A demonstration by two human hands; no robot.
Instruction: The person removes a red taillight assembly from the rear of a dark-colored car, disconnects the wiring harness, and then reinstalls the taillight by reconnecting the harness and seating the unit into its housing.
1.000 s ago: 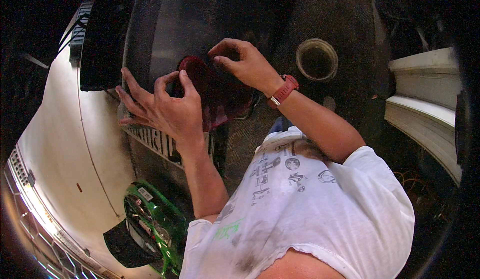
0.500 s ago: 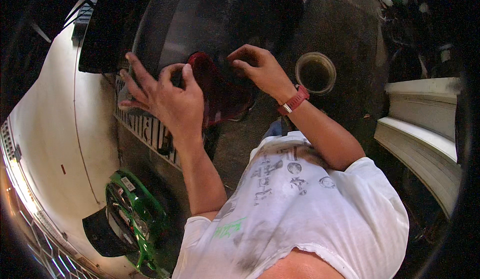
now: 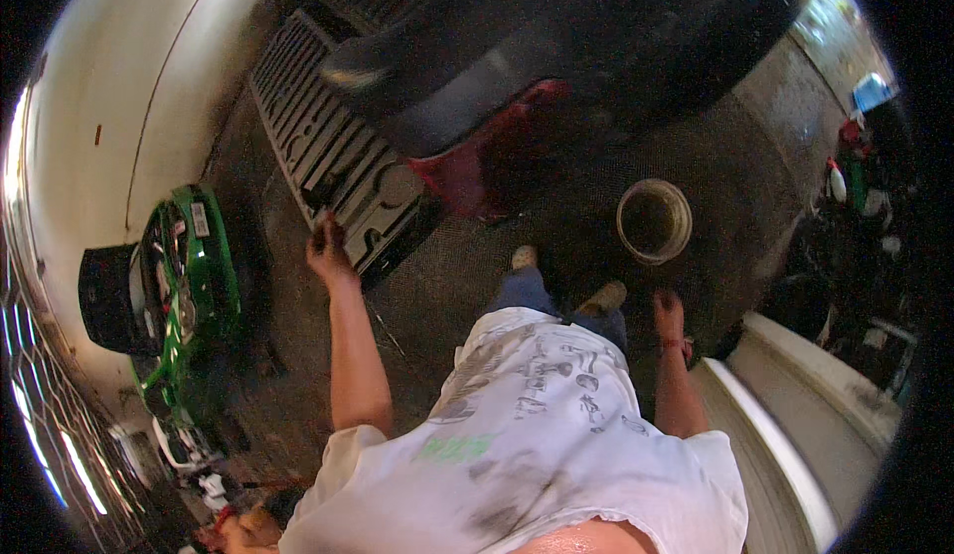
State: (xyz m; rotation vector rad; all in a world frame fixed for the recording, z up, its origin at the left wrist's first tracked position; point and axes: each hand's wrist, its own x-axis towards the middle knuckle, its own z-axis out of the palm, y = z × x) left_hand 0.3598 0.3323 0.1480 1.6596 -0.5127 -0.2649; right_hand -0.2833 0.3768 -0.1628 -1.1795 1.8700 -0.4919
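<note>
My left hand [image 3: 332, 254] is held low at my left, fingers loosely bent and partly apart, with nothing visible in it. In the picture it lies just below a small dark object on the ribbed grey panel [image 3: 383, 194]; I cannot tell whether they touch. My right hand [image 3: 670, 314] hangs by my right side, small and smeared, its fingers hard to make out. Ahead is the dark, curved body of a vehicle [image 3: 457, 87] with a glossy red part [image 3: 467, 171] at its lower corner. Neither hand touches the red part.
A pale round bucket [image 3: 682, 224] stands on the dark floor [image 3: 556, 221] ahead to the right. Long light-coloured panels [image 3: 795, 410] lie close on my right. At left is a green vehicle [image 3: 204, 276] beside a pale wall [image 3: 89, 147]. Assorted clutter [image 3: 855, 196] lines the far right.
Both hands have drawn back from the red part and dropped to my sides. The view has swung and widened, now showing my feet and more of the ribbed panel.
</note>
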